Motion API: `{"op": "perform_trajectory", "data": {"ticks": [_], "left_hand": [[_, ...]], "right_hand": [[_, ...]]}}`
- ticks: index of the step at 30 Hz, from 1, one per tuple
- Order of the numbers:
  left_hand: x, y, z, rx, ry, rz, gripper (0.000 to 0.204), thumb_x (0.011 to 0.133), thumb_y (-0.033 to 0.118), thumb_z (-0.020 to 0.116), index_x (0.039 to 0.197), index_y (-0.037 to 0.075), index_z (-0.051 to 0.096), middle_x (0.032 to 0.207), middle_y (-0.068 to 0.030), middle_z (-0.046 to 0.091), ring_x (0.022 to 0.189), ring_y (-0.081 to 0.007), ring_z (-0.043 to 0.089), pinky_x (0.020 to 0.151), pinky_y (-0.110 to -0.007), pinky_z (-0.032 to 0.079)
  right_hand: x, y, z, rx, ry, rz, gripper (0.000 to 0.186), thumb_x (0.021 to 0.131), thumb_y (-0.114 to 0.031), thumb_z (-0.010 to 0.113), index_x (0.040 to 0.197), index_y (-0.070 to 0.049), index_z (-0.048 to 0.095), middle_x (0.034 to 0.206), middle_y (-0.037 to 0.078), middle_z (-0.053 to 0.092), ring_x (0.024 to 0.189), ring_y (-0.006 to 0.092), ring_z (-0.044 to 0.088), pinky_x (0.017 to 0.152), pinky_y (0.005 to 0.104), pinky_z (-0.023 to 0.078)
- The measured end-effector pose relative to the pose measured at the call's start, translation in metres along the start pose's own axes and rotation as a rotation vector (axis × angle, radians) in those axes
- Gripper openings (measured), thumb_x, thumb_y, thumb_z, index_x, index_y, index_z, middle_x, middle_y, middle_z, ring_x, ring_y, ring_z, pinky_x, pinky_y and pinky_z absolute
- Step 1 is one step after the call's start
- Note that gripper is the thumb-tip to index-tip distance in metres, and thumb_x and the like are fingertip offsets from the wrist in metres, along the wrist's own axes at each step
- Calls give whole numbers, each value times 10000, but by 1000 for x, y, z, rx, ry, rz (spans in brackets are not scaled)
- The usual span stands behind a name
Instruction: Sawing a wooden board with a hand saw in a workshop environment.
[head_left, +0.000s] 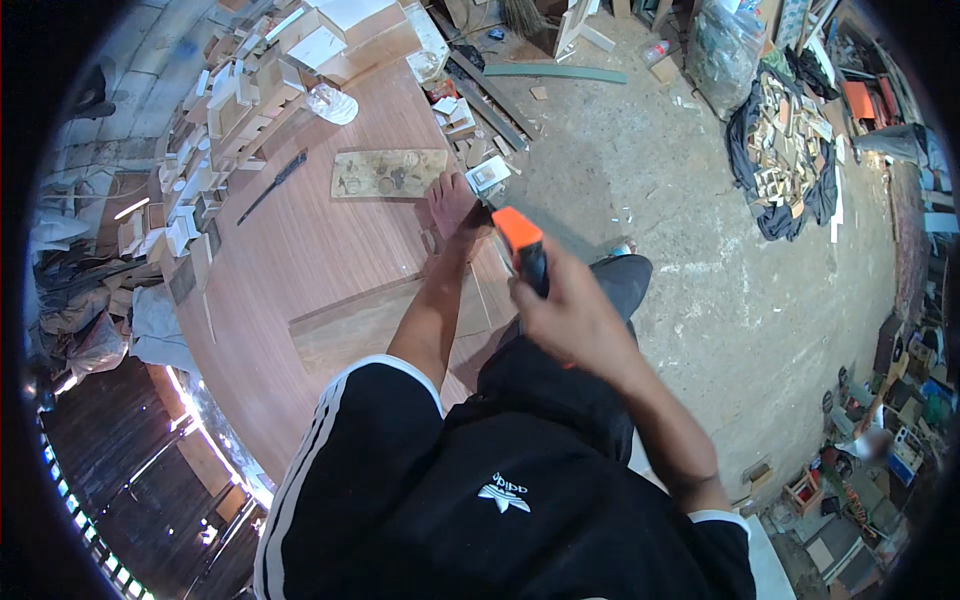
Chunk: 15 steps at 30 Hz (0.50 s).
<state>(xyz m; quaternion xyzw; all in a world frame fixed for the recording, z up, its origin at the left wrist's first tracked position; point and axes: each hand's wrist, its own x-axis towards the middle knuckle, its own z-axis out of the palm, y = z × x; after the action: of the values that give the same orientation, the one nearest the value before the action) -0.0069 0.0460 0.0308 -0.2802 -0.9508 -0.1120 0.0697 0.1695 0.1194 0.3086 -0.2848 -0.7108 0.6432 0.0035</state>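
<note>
My right hand (575, 310) is closed round the black grip of a handsaw with an orange and black handle (517, 228). Its dark blade is mostly hidden and seems to point up and left toward the table edge. Close by, my left hand (452, 203) presses down at the table's right edge with its fingers stretched forward. What lies under that palm is hard to see. A stained wooden board (388, 174) lies flat just left of these fingers. Beyond the saw, a small white piece with a grey square (488, 174) shows past the edge.
A thin wooden panel (355, 318) lies on the brown table (290, 250) near my body. Toward the left are a dark slim tool (272, 188), a clear plastic-wrapped item (332, 104) and stacked wood offcuts (240, 105). A sack of scraps (785, 150) stands on the concrete floor (740, 330).
</note>
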Motion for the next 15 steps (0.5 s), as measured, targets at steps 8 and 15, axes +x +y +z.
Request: {"op": "perform_trajectory", "data": {"ticks": [8, 15], "left_hand": [[3, -4, 8, -69, 132, 118, 233, 774, 301, 580, 852, 85, 537, 918, -117, 528, 932, -290, 530, 833, -398, 408], [4, -4, 15, -81, 210, 184, 196, 772, 256, 570, 848, 80, 530, 901, -124, 516, 924, -297, 526, 830, -405, 400]], "right_hand": [[98, 87, 43, -104, 18, 119, 240, 787, -131, 594, 944, 34, 517, 690, 212, 569, 617, 338, 594, 603, 422, 477], [79, 115, 56, -67, 147, -144, 195, 816, -74, 547, 983, 19, 511, 739, 226, 606, 716, 400, 634, 664, 421, 488]]}}
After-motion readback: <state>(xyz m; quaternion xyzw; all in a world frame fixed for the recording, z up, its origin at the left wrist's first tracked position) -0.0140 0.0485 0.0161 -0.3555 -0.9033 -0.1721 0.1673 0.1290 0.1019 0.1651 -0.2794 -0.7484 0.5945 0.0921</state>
